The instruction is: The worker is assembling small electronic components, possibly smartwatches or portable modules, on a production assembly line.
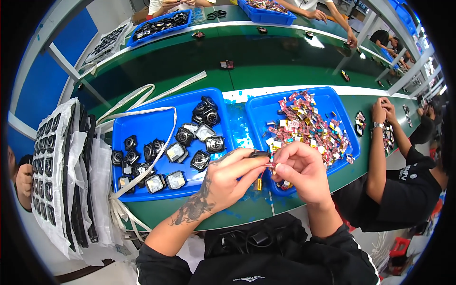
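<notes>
Both of my hands meet in front of me, above the near edge of the right blue tray. Between the fingers of my left hand (232,178) sits a small black piece (259,154), whose exact kind I cannot make out. My right hand (301,168) pinches a small red circuit board (270,165), and the left fingertips touch it too. A small gold-coloured battery (258,184) dangles just below the fingers. The right blue tray (351,135) is heaped with similar red boards and batteries (308,123). In the left blue tray (137,118) lie several black watch-like housings (200,160).
Foam sheets holding black housings (45,166) stand at the left, with white straps (142,102) trailing over the left tray. Beyond the trays runs a green conveyor belt (175,61) carrying scattered boards (227,64). A co-worker (399,175) sits close on the right; others work across the belt.
</notes>
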{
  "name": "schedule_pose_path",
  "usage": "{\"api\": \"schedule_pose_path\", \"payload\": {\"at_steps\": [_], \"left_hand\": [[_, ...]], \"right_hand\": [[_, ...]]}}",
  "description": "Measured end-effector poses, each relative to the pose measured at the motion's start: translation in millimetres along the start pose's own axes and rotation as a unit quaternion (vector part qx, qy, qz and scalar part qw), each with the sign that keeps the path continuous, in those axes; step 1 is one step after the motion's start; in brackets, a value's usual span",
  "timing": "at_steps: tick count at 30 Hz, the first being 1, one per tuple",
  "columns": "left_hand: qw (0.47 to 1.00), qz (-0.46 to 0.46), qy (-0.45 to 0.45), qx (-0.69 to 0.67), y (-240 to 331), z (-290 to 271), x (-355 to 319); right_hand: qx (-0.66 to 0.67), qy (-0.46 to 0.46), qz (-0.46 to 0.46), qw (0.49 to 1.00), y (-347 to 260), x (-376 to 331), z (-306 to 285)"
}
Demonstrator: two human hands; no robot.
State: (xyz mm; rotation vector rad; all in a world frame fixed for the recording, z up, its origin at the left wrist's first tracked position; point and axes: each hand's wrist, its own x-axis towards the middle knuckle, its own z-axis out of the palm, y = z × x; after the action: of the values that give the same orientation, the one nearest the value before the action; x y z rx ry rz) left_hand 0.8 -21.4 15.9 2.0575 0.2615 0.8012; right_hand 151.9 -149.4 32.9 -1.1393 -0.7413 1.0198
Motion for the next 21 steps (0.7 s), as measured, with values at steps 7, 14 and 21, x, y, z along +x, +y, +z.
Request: {"api": "schedule_pose_path", "payload": {"at_steps": [7,14,21], "left_hand": [[0.937,-0.193,-0.013,-0.290,-7,10,-5],[0.932,-0.163,0.012,-0.322,-6,16,-5],[0.913,-0.173,0.042,-0.368,-10,24,-8]], "right_hand": [[-0.085,0.021,-0.056,0.995,7,-1,4],[-0.213,0.122,-0.155,0.957,24,6,14],[-0.095,0.199,-0.193,0.956,44,8,25]]}}
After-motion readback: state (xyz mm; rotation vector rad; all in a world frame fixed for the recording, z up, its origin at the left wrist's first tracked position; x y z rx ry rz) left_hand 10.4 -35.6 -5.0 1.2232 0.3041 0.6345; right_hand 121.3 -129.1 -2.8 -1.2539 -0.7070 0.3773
